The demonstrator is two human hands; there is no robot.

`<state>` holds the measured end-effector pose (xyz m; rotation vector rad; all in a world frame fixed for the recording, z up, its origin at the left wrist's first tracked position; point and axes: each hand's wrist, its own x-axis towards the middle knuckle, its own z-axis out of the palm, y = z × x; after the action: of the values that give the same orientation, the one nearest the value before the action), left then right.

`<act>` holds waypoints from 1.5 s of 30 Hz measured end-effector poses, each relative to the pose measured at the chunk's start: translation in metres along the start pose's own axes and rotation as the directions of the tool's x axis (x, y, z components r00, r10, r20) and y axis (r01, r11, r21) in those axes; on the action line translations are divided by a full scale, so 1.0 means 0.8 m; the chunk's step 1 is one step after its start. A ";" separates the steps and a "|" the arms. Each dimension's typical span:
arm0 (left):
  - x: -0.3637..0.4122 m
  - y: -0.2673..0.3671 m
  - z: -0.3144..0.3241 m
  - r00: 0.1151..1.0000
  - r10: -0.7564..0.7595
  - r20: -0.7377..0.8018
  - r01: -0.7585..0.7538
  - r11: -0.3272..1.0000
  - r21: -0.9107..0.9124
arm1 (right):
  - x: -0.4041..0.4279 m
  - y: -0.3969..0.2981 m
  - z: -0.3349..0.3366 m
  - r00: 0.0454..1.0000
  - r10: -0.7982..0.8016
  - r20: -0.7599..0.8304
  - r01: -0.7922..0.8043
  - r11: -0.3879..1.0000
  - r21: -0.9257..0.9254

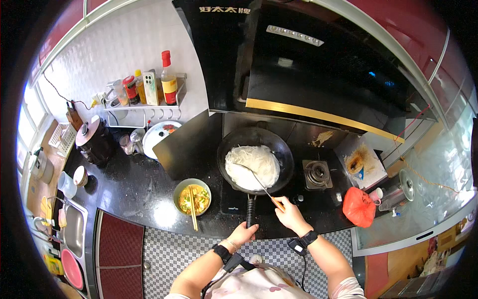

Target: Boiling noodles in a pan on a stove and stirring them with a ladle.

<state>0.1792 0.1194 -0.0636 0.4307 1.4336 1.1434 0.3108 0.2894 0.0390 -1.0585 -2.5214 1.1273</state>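
Note:
My left hand grips the black handle of a dark wok on the cooktop. In my right hand is the wooden end of a metal spatula, whose head reaches into the wok. Pale white shreds or noodles fill the wok's middle, and the spatula's head is partly lost among them. Left of the wok stands a bowl of yellow food with green bits. A pair of wooden chopsticks lies across it, their ends jutting over the near rim.
A black range hood overhangs the wok's far side. A gas burner sits right of it, then a red plastic bag. An upright metal splash panel stands on the left. Farther left are a dark pot and a sink.

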 end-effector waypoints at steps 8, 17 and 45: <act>-0.002 0.012 0.010 1.000 -0.021 -0.016 0.022 1.000 0.019 | -0.017 0.010 -0.004 0.998 -0.057 -0.027 0.060 0.989 0.134; -0.007 0.014 0.014 0.999 0.018 0.050 -0.015 0.999 -0.049 | -0.039 0.005 -0.018 0.989 -0.120 -0.082 0.127 0.988 0.087; -0.001 0.005 0.003 0.999 -0.042 0.017 0.041 0.999 0.032 | 0.033 0.072 -0.035 0.906 0.016 -0.423 -0.019 1.000 -0.002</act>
<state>0.1804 0.1214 -0.0594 0.4299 1.4407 1.0831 0.3340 0.3497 0.0143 -1.1809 -2.1747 0.7860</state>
